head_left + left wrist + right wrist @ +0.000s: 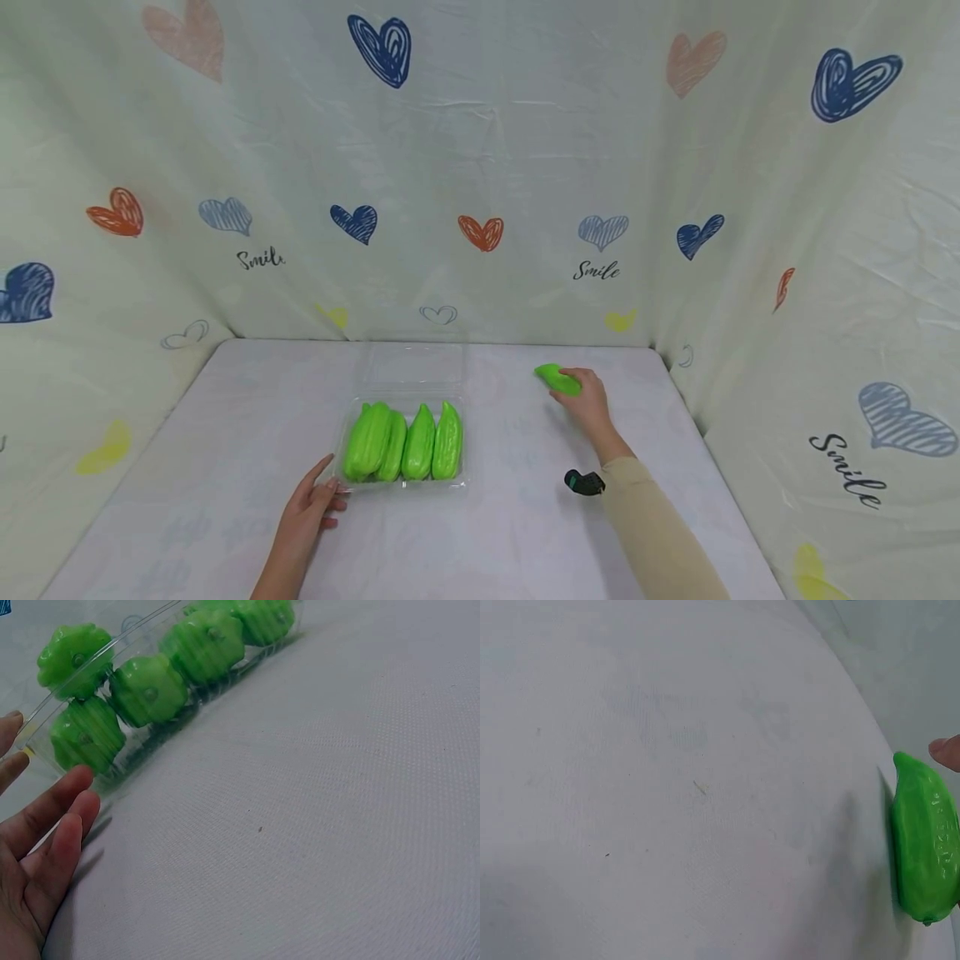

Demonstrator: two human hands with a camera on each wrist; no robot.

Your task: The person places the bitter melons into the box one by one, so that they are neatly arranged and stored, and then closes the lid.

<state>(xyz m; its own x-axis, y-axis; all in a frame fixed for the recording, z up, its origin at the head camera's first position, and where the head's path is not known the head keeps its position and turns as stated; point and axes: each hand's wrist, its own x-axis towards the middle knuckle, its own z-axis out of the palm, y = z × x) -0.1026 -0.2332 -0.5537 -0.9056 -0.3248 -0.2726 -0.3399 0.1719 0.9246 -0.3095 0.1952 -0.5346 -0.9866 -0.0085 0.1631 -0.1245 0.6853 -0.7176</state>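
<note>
My left hand [307, 504] is at the near left corner of a clear plastic box [408, 486], its fingers loosely extended around the corner. Several ridged green bitter melons [422, 442] lie inside, side by side, with one stacked on others at the left. Their rounded ends face the left wrist view, where fingertips [81, 780] show beside the box wall. Farther back to the right, my right hand [588, 404] holds a single bitter melon [558, 379] between thumb and fingers, low over the table. The right wrist view shows this melon [926, 840] at its right edge with one fingertip [946, 752].
The box's transparent lid [415, 367] is folded back behind it. A white cloth covers the table [510, 533]. Curtains with printed hearts [480, 233] rise along the back and sides. A small black device [583, 482] sits by the right cuff.
</note>
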